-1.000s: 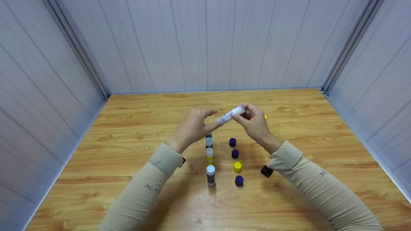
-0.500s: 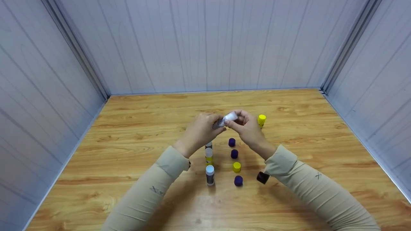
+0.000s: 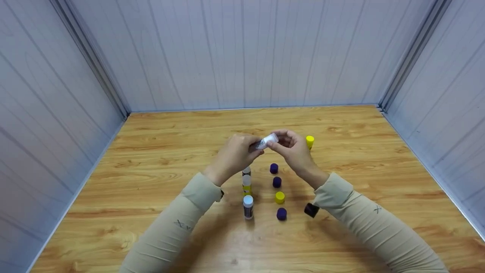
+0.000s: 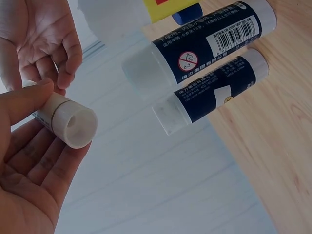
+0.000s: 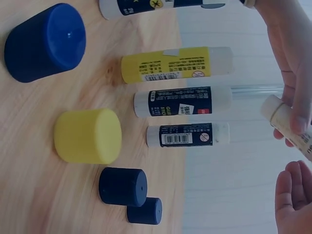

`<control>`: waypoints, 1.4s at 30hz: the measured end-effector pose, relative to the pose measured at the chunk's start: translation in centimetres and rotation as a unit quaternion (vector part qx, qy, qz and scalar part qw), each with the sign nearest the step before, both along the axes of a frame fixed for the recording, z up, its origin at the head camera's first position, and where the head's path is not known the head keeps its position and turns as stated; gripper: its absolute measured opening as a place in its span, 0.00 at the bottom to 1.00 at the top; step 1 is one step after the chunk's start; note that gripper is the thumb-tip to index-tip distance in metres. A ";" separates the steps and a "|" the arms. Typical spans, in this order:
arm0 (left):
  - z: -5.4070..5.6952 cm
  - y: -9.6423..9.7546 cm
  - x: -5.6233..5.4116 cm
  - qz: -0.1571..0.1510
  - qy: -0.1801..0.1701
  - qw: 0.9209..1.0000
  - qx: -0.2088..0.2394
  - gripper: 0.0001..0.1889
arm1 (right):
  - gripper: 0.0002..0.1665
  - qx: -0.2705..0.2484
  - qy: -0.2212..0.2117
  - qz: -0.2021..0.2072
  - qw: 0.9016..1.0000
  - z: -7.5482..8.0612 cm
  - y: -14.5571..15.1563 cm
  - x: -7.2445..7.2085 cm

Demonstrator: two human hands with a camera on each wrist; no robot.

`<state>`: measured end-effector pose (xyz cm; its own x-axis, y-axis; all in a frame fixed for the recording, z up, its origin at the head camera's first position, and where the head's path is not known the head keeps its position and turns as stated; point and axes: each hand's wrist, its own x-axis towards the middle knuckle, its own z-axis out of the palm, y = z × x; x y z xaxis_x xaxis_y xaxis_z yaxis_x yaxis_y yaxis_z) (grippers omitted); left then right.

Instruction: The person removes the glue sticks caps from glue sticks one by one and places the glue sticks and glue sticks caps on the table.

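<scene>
Both hands hold a white glue stick [image 3: 270, 140] at a slant above the table. My left hand [image 3: 235, 154] grips its labelled part between thumb and fingers. At the white end, my right hand [image 3: 298, 154] pinches with thumb and forefinger. In the left wrist view the other end of this glue stick [image 4: 80, 124] faces the camera, pale and hollow. Below the hands stands a row of uncapped glue sticks: a navy one [image 3: 248, 208] in front, a yellow one [image 3: 247, 186] behind it, then navy ones, including a small one [image 5: 187, 134].
Right of the row lie a dark blue cap [image 3: 281, 214], a yellow cap [image 3: 279, 197] and two more blue caps [image 3: 277, 182]. A yellow glue stick [image 3: 310, 141] stands beyond my right hand. Pale panel walls [image 3: 242, 53] enclose the wooden table [image 3: 151, 144].
My left hand's spread thumb and fingers have closed round the glue stick. Both hands have come a little lower and nearer each other, and the yellow glue stick at the back now shows more.
</scene>
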<state>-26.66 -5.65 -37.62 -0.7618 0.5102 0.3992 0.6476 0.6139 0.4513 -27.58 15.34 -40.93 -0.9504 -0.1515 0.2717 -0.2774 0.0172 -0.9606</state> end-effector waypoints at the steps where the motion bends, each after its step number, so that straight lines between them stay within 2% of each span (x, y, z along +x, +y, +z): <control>1: 0.0 -0.1 0.0 0.000 -0.001 1.000 0.000 0.11 | 0.20 -0.005 0.002 -0.003 1.000 0.0 0.1 0.0; 6: -0.1 -0.3 -0.1 0.002 0.002 1.000 -0.002 0.10 | 0.16 -0.033 -0.001 0.006 0.999 0.1 0.3 0.0; 19: 0.0 -0.4 -0.1 -0.002 0.002 1.000 -0.009 0.12 | 0.15 -0.047 -0.011 0.009 0.999 0.4 0.0 0.0; 22: -0.2 -0.8 -0.3 -0.001 -0.004 1.000 -0.005 0.12 | 0.17 -0.057 -0.003 -0.005 0.998 0.7 0.5 -0.2; 28: -0.3 -1.9 -0.5 0.034 -0.029 0.999 0.013 0.13 | 0.14 -0.081 0.023 -0.055 0.995 1.2 1.7 -0.9; 36: -0.3 -2.5 -0.8 0.040 -0.043 0.998 0.035 0.14 | 0.19 -0.043 0.030 -0.053 0.997 0.9 2.2 -1.2; 42: -0.6 -2.9 -1.2 0.043 -0.050 0.995 0.080 0.15 | 0.20 -0.006 0.040 -0.052 0.998 0.5 2.4 -1.6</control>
